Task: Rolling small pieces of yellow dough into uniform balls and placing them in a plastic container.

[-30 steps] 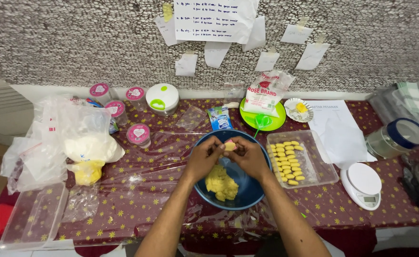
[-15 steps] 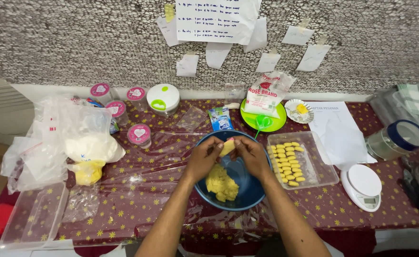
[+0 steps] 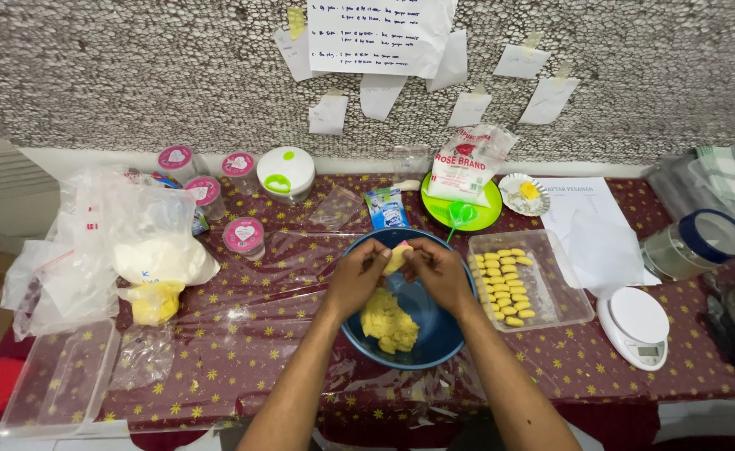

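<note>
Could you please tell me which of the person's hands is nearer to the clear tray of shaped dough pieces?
The right hand. It is over the blue bowl, just left of the clear tray. The left hand lies farther left, beyond the dough piece that both hands pinch.

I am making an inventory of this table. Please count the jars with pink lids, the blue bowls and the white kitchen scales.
Pink-lidded jars: 4
Blue bowl: 1
White kitchen scale: 1
Total: 6
</note>
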